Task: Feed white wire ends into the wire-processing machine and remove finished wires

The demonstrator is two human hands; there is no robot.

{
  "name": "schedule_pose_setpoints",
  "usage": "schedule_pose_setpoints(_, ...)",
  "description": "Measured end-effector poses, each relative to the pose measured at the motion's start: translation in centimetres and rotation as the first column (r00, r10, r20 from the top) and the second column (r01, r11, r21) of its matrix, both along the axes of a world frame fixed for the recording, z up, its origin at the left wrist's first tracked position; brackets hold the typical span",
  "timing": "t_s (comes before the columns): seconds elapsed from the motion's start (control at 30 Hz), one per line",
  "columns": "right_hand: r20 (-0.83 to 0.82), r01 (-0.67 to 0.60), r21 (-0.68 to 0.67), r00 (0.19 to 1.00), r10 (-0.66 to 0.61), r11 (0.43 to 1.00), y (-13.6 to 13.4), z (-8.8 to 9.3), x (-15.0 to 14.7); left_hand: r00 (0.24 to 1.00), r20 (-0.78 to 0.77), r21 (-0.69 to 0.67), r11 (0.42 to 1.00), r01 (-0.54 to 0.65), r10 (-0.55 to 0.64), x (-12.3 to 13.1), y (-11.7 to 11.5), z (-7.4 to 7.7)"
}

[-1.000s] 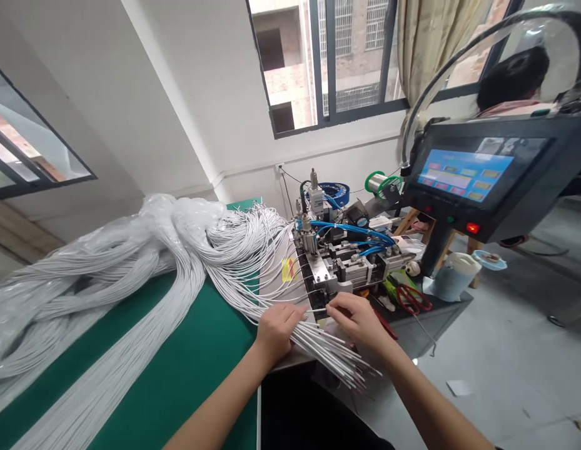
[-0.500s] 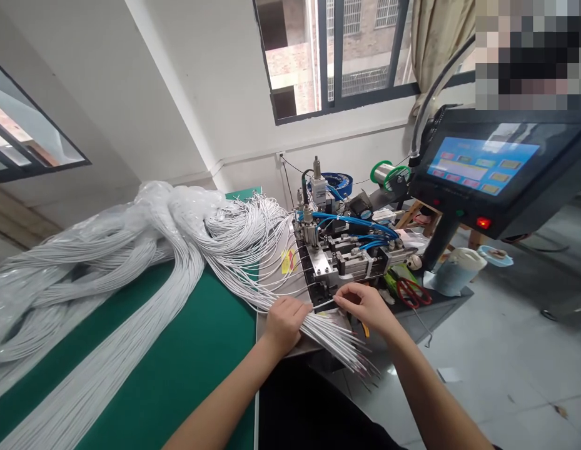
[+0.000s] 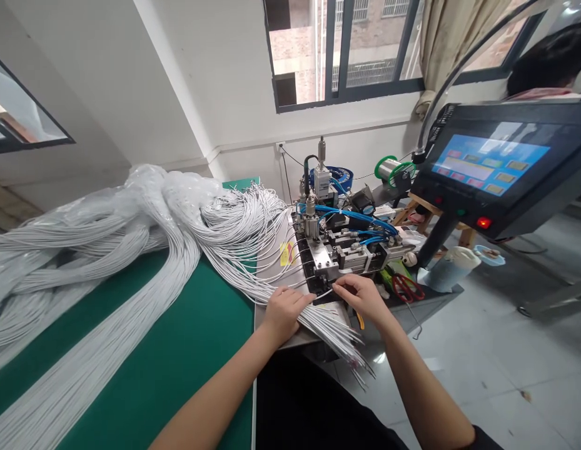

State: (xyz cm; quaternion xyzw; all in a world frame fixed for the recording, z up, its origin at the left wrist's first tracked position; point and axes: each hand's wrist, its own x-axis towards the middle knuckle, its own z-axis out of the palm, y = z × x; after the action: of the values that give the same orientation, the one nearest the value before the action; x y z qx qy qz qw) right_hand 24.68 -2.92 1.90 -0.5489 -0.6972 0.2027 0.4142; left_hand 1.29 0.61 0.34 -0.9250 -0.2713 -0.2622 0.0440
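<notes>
My left hand (image 3: 285, 310) is closed over a bundle of white cables (image 3: 330, 328) at the table's front corner. The loose ends of the bundle fan out to the right, some with reddish tips. Between thumb and fingertips, my right hand (image 3: 361, 296) pinches the end of a single white cable (image 3: 324, 294), which runs across from the left hand. Just behind that cable stands the front of a metal machine (image 3: 325, 265) with pneumatic cylinders and blue hoses. Several cables lead from the pile on the left toward the machine's side.
Long white cable bundles (image 3: 144, 312), partly in clear plastic, cover much of the green tabletop (image 3: 191, 362). To the right are red-handled scissors (image 3: 407, 289), a translucent jug (image 3: 454, 269) and a touchscreen (image 3: 491, 164) on a post. A person (image 3: 548, 62) is behind the screen.
The view has shifted slightly. My right hand has moved a little up toward the machine, and the single cable's end now tilts upward. My left hand stays on the bundle.
</notes>
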Motion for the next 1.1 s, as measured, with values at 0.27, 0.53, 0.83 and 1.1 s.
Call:
schedule_pose_setpoints(0.27,0.068,0.032,-0.028,0.997,-0.030,0.999,0.7,-2.1,0.5,0.992,-0.128,-0.040,0.999,-0.019,0.013,0.5,0.1,0.5)
schedule_pose_setpoints(0.53,-0.237,0.002,-0.158,0.971,-0.039,0.987,1.0,-3.4,0.0,0.993,-0.114,-0.055,0.998,-0.020,0.013,0.9,0.5,0.2)
schedule_pose_setpoints(0.83,-0.646,-0.014,-0.384,0.718,-0.258,0.923,0.9,-4.9,-1.6,1.000,-0.015,-0.073,0.997,-0.017,0.016,1.1,0.6,-0.2)
schedule_pose_setpoints(1.1,-0.597,0.005,-0.363,0.767,-0.236,0.932,0.2,-5.3,-0.8,0.994,0.088,-0.058,0.997,-0.055,0.060,0.7,0.0,-0.5)
